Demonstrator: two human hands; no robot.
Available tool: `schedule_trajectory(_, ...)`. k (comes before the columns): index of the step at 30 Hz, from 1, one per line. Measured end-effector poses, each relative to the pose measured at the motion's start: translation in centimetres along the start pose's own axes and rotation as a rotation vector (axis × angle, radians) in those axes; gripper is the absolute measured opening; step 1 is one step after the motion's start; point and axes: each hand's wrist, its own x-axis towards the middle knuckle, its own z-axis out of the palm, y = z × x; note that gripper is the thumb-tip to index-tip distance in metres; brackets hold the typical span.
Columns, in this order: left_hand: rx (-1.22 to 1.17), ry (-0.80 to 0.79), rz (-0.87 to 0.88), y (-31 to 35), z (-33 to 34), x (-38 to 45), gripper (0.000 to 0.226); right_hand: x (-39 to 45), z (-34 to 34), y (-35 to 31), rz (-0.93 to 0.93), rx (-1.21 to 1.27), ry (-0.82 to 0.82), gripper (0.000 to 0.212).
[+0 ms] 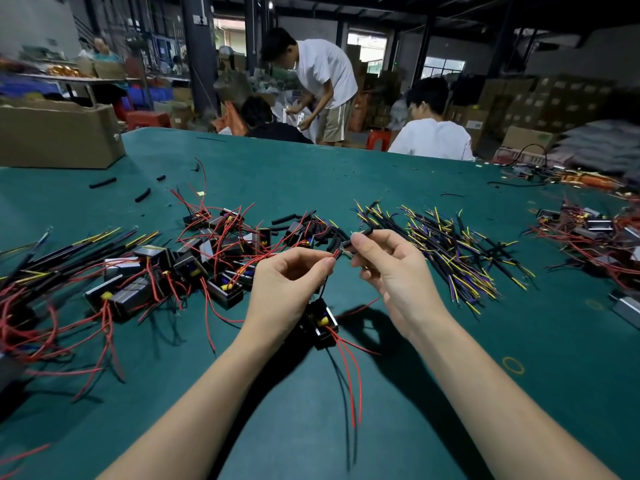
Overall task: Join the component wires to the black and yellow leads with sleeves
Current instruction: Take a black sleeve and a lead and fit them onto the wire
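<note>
My left hand (291,282) pinches the stripped end of a red component wire (335,253) above the green table. Close to its right, my right hand (388,268) pinches a black lead with a black sleeve (362,233) on it; the two bare ends meet between my fingertips. The black component (320,320) with a yellow part hangs below my hands, and its other red wires (349,375) trail toward me. A pile of black and yellow leads (450,251) lies to the right. Loose black sleeves (329,233) lie just behind my hands.
A heap of black components with red wires (194,268) lies at the left, and more leads (69,251) lie at the far left. Another wired heap (595,237) is at the right. A cardboard box (59,136) stands back left. People work beyond the table's far edge.
</note>
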Motion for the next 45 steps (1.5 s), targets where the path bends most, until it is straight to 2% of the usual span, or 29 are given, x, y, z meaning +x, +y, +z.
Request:
schedule_trajectory(9, 0.040, -0.010, 0.027, -0.2, 0.2, -0.1, 0.008, -0.1, 0.0, 0.1, -0.076, -0.173, -0.061, 0.015)
schedule_trajectory(15, 0.125, -0.067, 0.049, -0.3, -0.2, -0.2, 0.028, -0.3, 0.0, 0.7, -0.036, -0.287, -0.107, 0.012)
schedule_trajectory(21, 0.126, -0.070, 0.042, 0.2, -0.1, -0.4, 0.011, -0.9, 0.4, 1.1, 0.014, -0.466, -0.280, 0.019)
schedule_trajectory(24, 0.196, -0.095, 0.074, 0.1, 0.0, -0.4, 0.006, -1.1, 0.9, 1.5, 0.050, -0.478, -0.355, 0.006)
schedule_trajectory(26, 0.250, -0.093, 0.100, -0.1, -0.1, -0.3, 0.005, -1.0, 0.6, 1.2, 0.048, -0.468, -0.371, 0.006)
schedule_trajectory(30, 0.234, -0.054, 0.105, -0.3, -0.1, -0.2, 0.008, -0.3, -1.0, -0.1, 0.010, -0.508, -0.279, 0.010)
schedule_trajectory(33, 0.154, 0.012, 0.076, -0.2, -0.2, -0.1, 0.012, 0.6, -2.4, -0.3, -0.014, -0.513, -0.140, 0.006)
schedule_trajectory(36, 0.119, 0.093, 0.090, -0.4, -0.3, 0.0, 0.013, 1.8, -3.5, 0.5, -0.025, -0.576, 0.007, 0.013)
schedule_trajectory(40, 0.125, 0.154, 0.111, -0.8, -0.3, 0.1, 0.013, 4.0, -2.9, 2.2, -0.103, -0.809, 0.028, 0.013)
schedule_trajectory(45, 0.171, 0.142, 0.107, -1.4, -0.1, 0.2, 0.014, 7.8, 0.1, 2.7, -0.307, -1.263, -0.255, 0.016)
